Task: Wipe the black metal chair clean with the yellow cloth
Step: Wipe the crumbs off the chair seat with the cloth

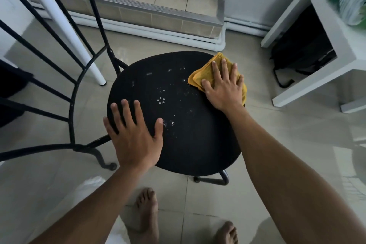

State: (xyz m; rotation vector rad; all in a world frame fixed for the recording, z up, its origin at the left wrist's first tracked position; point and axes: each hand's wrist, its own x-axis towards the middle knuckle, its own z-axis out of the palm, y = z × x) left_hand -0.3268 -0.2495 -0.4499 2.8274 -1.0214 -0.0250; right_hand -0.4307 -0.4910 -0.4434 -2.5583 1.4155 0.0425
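The black metal chair (184,140) stands below me, its round seat speckled with white crumbs and drops around the middle. Its barred backrest (73,93) rises on the left. A folded yellow cloth (200,77) lies on the seat's far right edge. My right hand (223,87) presses flat on the cloth with fingers spread and straight. My left hand (134,132) rests flat on the seat's near left part, fingers spread, holding nothing.
A white table leg (65,25) stands behind the backrest. A white side table (309,93) with a dark bag (303,49) under it is at the right. A tiled step (150,18) runs along the far wall. My bare feet (148,216) are on the tiled floor.
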